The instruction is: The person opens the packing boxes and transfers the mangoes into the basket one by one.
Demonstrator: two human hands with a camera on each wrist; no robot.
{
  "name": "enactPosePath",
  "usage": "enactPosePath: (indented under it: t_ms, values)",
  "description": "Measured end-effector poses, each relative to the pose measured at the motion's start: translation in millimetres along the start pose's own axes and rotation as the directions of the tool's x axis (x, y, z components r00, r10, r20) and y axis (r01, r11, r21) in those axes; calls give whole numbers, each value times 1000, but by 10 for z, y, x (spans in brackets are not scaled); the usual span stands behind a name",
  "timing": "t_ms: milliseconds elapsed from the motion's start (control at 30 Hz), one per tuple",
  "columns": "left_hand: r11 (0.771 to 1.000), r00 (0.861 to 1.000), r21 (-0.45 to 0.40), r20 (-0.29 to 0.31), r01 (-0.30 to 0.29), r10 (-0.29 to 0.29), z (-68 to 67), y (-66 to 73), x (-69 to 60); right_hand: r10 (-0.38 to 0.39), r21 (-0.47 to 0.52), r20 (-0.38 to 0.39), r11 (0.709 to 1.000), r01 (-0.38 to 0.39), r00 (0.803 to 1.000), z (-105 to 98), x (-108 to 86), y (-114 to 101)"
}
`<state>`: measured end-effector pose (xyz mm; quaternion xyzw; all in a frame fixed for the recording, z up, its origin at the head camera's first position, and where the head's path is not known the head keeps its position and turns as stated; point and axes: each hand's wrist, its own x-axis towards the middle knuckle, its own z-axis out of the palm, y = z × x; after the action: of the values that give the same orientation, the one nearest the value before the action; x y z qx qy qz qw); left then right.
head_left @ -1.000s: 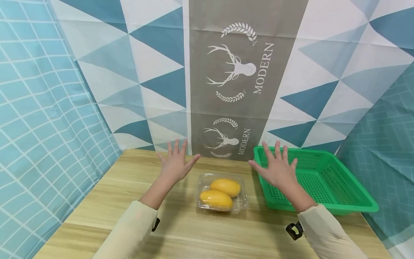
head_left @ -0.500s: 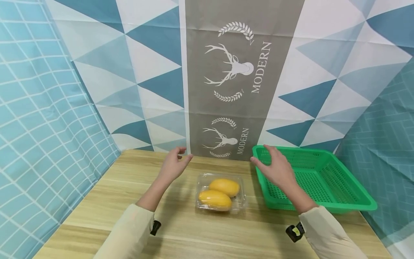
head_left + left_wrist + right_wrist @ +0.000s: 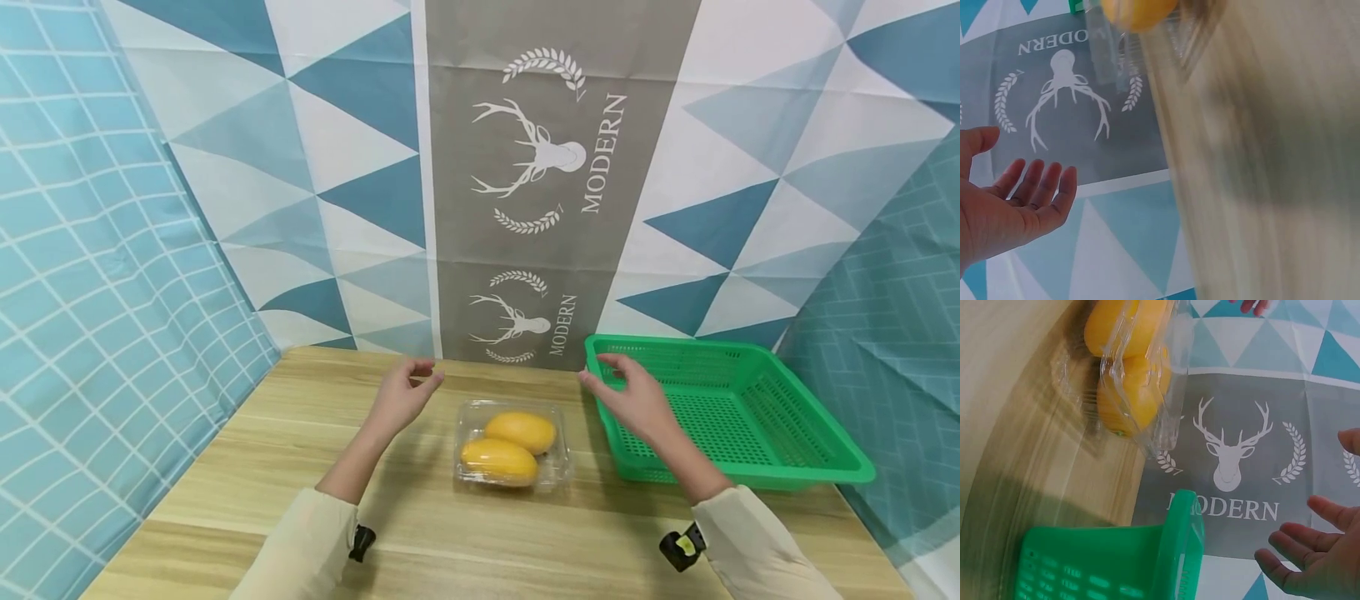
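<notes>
Two yellow-orange mangoes (image 3: 500, 461) lie in a clear plastic box (image 3: 557, 473) on the wooden table, between the hands. Up and to the left of the box, my left hand (image 3: 398, 402) hovers with relaxed, bent fingers and holds nothing; the left wrist view shows that hand (image 3: 1019, 209) with its palm up and fingers loosely curved. My right hand (image 3: 637, 402) is held in the air before the left side of a green basket (image 3: 825, 477), touching nothing that shows. In the right wrist view its fingers (image 3: 1297, 550) are apart and slightly bent.
The wooden table (image 3: 450, 550) runs up to a patterned cloth wall (image 3: 480, 250) at the back. Blue tiled cloth (image 3: 112, 258) hangs at the left and teal cloth (image 3: 900, 333) at the right, close beside the basket.
Both hands were spread wide with fingers straight; their fingers have since relaxed and bent, and the hands have lowered a little. The box and the basket have stayed in place.
</notes>
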<state>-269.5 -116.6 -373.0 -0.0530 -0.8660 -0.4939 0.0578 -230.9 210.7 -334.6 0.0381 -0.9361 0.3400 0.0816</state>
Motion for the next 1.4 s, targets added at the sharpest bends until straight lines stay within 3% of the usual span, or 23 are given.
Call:
enactPosePath:
  t_ms: [267, 567, 767, 1033, 1400]
  values:
    - [999, 1000, -44, 3, 18, -18, 91, -63, -30, -7, 28, 4, 1000, 7, 1000, 81, -18, 12]
    - [997, 999, -62, 1, 54, -54, 162, -131, -58, -74, 82, -10, 994, 75, 997, 218, -49, 54]
    - [991, 995, -95, 4, 97, -97, 222, -194, -97, -104, 101, 24, 990, 101, 994, 298, -69, 62]
    - [975, 988, -160, 39, 155, -150, 318, -273, -148, -143, 101, 55, 985, 137, 988, 399, -109, 81]
    - [936, 967, -243, 95, 254, -238, 403, -346, -215, -162, 124, 82, 981, 151, 983, 567, -166, 81]
